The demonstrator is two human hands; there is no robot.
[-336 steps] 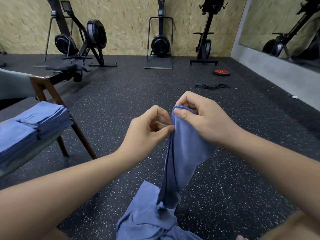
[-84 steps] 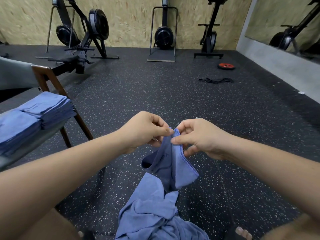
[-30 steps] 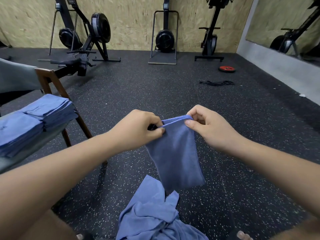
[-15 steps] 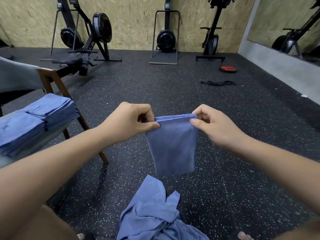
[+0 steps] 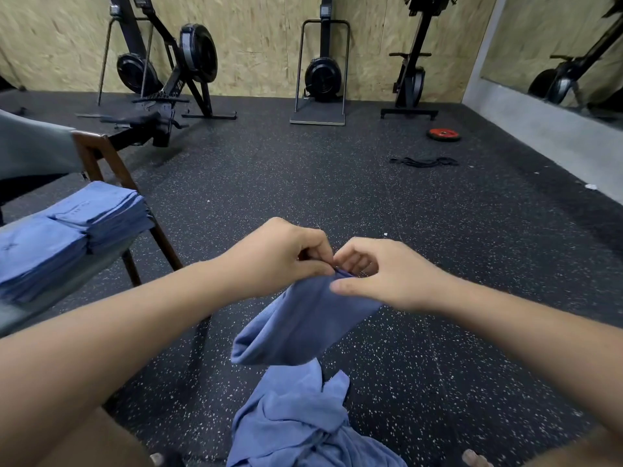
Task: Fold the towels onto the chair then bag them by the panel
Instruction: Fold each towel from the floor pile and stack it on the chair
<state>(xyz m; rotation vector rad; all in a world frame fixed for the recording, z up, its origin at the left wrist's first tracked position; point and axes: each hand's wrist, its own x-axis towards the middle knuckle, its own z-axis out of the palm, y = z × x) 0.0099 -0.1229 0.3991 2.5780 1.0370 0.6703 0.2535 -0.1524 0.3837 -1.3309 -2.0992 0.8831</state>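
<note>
Gym floor [image 5: 337, 183], towel [image 5: 303, 325] doubled, hands [image 5: 276, 261] [image 5: 387, 274] now together

Dark rubber floor [image 5: 337, 183] with pale speckles. Just below the fingers [image 5: 317, 244], toward the viewer, a loose heap of blue towels [image 5: 296, 423] lies on it. Left of the fingers stands a wooden chair [image 5: 97, 156]; on its seat, two stacks of folded blue towels [image 5: 101, 210] sit side by side. Beyond the fingers, to the right, a red weight plate [image 5: 444, 134] and a black cord [image 5: 423, 161] lie on the floor near each other. Far beyond, exercise machines [image 5: 323, 75] stand along the wall [image 5: 263, 35].
</note>
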